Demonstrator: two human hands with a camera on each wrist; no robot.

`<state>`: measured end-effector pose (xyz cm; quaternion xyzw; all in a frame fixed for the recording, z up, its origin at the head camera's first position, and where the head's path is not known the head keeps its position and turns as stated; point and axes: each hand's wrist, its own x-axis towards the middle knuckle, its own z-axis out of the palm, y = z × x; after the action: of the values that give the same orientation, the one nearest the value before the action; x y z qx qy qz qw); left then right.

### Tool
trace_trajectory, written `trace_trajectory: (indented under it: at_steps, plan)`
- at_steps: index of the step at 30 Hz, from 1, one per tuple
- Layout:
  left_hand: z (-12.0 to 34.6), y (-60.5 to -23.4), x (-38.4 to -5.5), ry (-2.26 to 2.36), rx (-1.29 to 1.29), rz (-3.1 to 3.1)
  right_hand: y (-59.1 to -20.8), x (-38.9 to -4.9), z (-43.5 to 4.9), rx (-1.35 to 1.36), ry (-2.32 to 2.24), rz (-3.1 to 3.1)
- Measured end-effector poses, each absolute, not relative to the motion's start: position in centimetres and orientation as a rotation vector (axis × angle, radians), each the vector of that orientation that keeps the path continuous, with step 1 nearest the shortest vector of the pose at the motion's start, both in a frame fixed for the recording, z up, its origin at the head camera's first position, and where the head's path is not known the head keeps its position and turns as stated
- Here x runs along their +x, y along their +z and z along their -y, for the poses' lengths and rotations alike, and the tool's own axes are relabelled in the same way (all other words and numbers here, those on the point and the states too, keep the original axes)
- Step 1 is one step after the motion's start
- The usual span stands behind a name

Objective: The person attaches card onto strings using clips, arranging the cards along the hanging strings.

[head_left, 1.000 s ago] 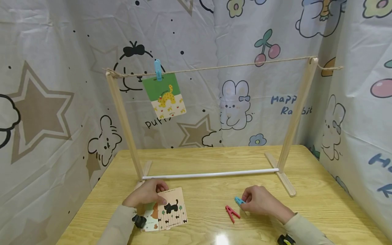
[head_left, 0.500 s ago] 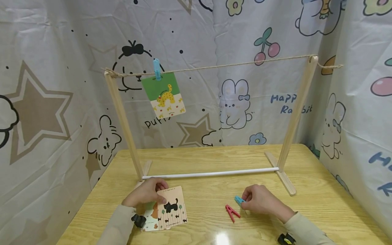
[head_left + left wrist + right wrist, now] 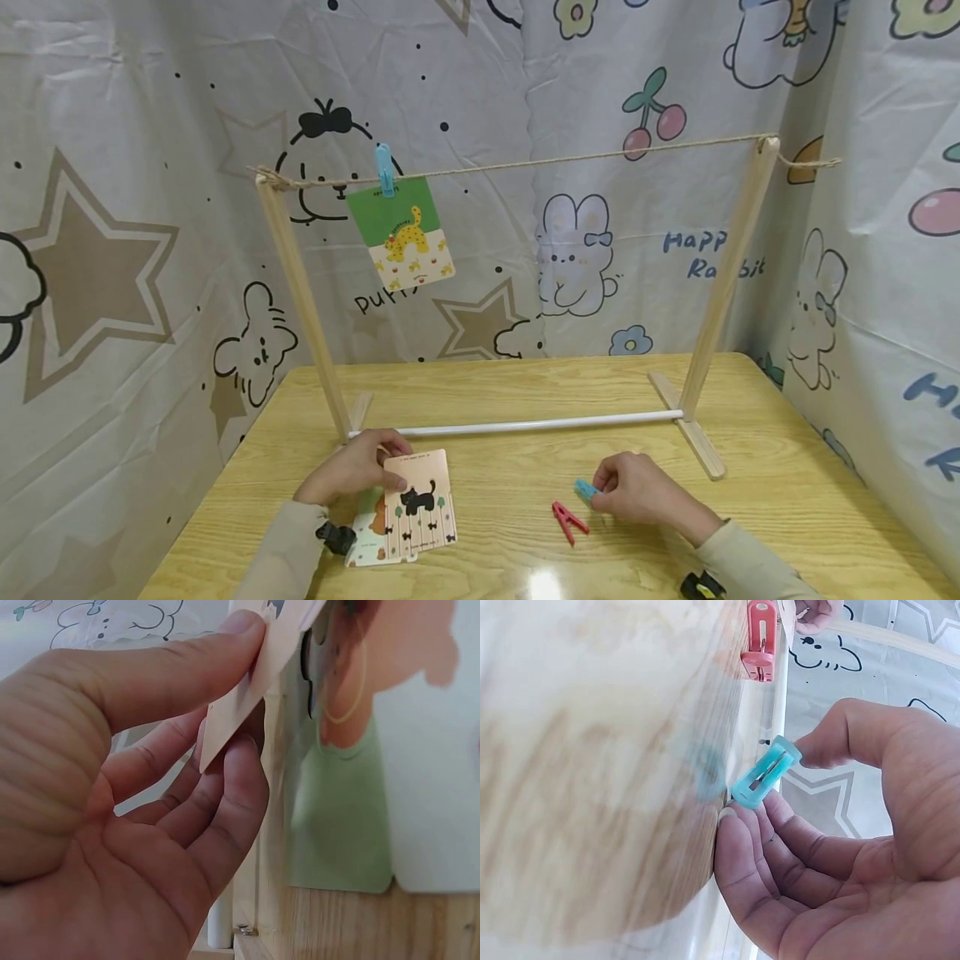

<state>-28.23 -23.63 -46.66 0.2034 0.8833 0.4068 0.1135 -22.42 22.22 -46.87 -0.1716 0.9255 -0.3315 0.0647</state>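
My left hand point(image 3: 360, 468) pinches a peach card with a black cat point(image 3: 420, 504) between thumb and fingers. In the left wrist view that card point(image 3: 251, 694) is tilted up off the table. Partly beneath it lies a green and white card with a brown bear point(image 3: 366, 542). On the right, my right hand point(image 3: 637, 492) pinches a blue clothespin point(image 3: 585, 490) just at the table surface; the right wrist view shows the clothespin point(image 3: 766, 772) between thumb and fingertips. A red clothespin point(image 3: 567, 523) lies just left of it.
Behind the hands stands a wooden frame with two posts point(image 3: 720, 292), a white bottom rod point(image 3: 517, 426) and a twine line point(image 3: 525, 167). A blue clothespin point(image 3: 385, 171) hangs a green leopard card point(image 3: 401, 233) from the twine. A patterned curtain point(image 3: 480, 83) surrounds the table point(image 3: 510, 483).
My left hand has shifted slightly away from me, lifting the cat card a little off the bear card. My right hand and the clothespins stay where they were.
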Motion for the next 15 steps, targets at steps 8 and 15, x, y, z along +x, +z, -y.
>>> trace_trajectory:
  at_steps: [8,15]
  plan:
    - [23.57,-46.30,-28.23,1.302,0.617,-2.524,-46.95,-22.53,-22.25,-0.503,-1.004,-2.789]
    - [23.45,-45.92,-28.03,1.379,0.586,-2.448,-46.74,-22.43,-22.22,-0.494,-1.024,-2.788]
